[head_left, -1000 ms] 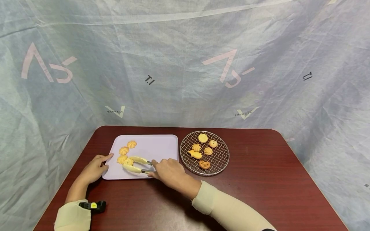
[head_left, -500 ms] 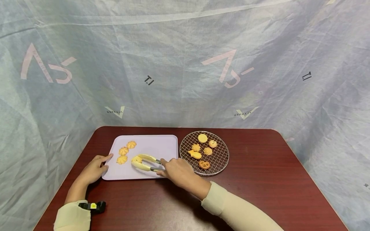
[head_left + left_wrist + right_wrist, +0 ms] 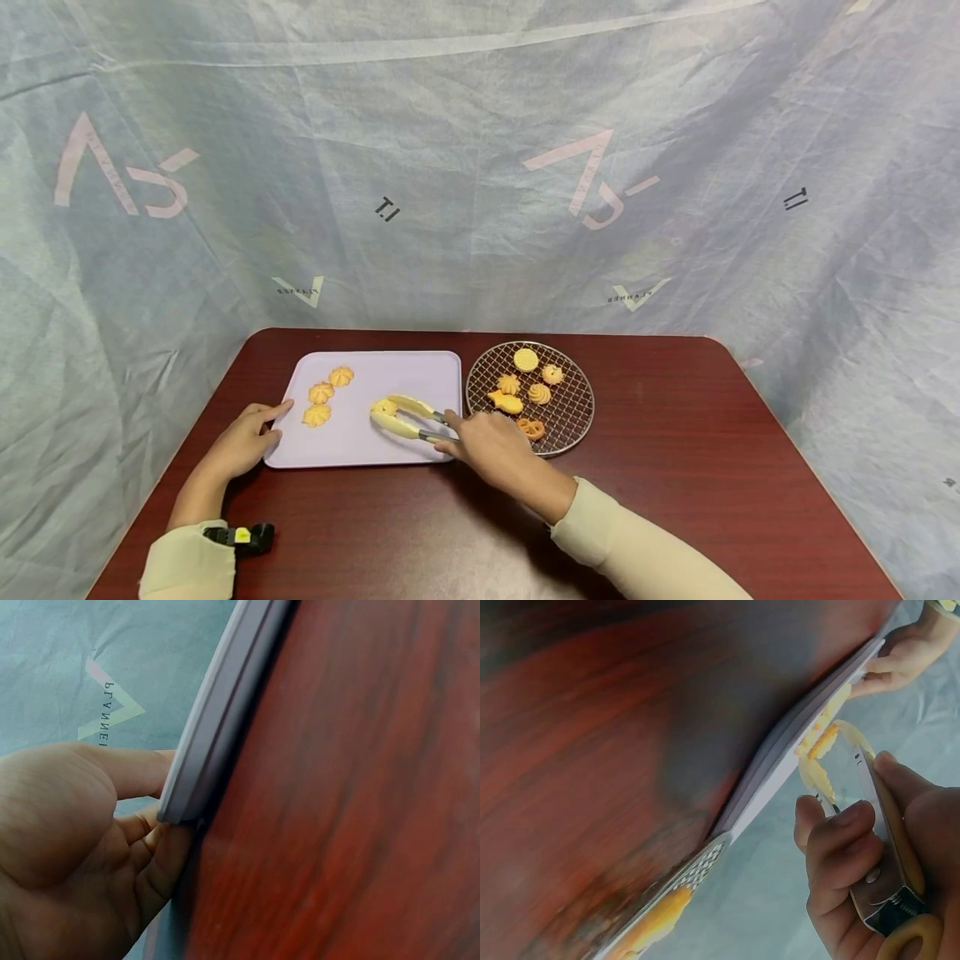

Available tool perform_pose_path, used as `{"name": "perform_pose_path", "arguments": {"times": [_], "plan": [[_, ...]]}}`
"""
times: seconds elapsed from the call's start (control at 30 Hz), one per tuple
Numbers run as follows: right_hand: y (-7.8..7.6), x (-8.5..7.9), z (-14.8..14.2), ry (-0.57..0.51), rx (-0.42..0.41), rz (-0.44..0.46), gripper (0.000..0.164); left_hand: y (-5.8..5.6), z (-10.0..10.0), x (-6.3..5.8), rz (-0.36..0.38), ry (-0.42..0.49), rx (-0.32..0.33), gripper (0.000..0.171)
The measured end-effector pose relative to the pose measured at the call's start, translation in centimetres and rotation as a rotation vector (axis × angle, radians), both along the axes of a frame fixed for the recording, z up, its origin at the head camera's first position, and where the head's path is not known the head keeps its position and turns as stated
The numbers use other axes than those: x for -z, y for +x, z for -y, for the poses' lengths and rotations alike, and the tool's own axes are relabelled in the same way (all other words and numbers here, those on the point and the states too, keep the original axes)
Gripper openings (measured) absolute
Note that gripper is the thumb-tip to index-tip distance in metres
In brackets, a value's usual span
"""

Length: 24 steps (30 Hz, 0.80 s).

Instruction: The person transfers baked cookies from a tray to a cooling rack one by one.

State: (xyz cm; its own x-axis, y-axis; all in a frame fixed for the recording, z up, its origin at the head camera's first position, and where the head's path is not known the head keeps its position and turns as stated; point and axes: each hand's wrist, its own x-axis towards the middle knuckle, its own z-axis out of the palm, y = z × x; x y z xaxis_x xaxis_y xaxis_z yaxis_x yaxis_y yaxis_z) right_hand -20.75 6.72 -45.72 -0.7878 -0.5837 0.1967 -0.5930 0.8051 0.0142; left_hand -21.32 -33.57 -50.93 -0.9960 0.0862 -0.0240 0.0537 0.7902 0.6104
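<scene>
Head view, with both wrist views. The right hand (image 3: 491, 446), right of centre in the lower half of the frame, curls its fingers round the handles of the yellow-tipped tongs (image 3: 408, 429), whose arms stand a little apart with a cookie (image 3: 384, 407) between the tips, over the middle of the pale tray (image 3: 405, 371); whether the cookie is lifted cannot be told. The left hand (image 3: 238, 442), lower left, has thumb and index finger slightly apart, touching the tray's left edge; whether they pinch it cannot be told. Three scalloped cookies (image 3: 321, 392) form a slanting row at the tray's left. Right of the tray, a round wire rack (image 3: 573, 408) bears six snacks, including a fish-shaped cracker (image 3: 506, 402) and a pretzel (image 3: 530, 429)
</scene>
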Motion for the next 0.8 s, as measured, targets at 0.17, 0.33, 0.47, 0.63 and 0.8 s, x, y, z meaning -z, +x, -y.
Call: {"name": "perform_pose_path", "arguments": {"times": [0.17,0.33,0.47,0.63,0.8], "plan": [[-0.2,0.0,-1.5,-0.045,0.032,0.029,0.045,0.0,0.0,0.0,0.000,-0.002,0.000,0.054],[-0.4,-0.2,-2.9,-0.081,0.061,0.051,0.047,0.1,0.0,-0.1,0.002,0.003,-0.001,0.054],[-0.6,-0.4,-3.7,-0.099,0.046,0.052,0.046,0.2,-0.1,-0.1,-0.001,0.005,0.000,0.054],[-1.0,-0.4,-4.7,-0.103,0.060,0.048,0.042,0.3,-0.2,-0.1,0.003,0.007,-0.003,0.054],[-1.1,-0.5,-5.7,-0.120,0.079,0.007,0.042,0.2,-0.2,-0.2,0.006,0.004,-0.003,0.054]]}}
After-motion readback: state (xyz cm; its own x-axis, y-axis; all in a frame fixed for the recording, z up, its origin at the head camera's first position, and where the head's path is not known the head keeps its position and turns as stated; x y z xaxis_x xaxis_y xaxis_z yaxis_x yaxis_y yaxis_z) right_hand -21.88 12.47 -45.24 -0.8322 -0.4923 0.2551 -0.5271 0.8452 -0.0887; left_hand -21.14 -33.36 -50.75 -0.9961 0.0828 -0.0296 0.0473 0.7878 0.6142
